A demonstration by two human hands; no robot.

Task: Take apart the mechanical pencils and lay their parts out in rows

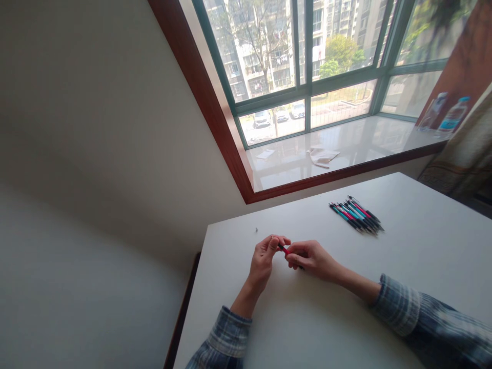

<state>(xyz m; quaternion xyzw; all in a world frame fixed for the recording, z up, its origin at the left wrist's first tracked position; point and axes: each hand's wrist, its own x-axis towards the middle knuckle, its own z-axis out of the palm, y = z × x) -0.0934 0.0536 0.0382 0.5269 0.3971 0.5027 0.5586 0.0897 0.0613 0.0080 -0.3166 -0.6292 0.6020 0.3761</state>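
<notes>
A red-and-black pen (285, 249) is held just below the centre of the frame, bridging the two hands. The left hand (264, 256) pinches its upper-left end between thumb and fingers; the right hand (309, 258) grips the barrel with fingers curled round it. Work on this pen seems under way and unfinished, though the fingers hide whether it is whole. Up and left of the hands, a tiny metallic piece (257, 229) lies loose on the white table (326, 328). At right of centre, a row of click pens (355, 215) lies together, apparently complete.
</notes>
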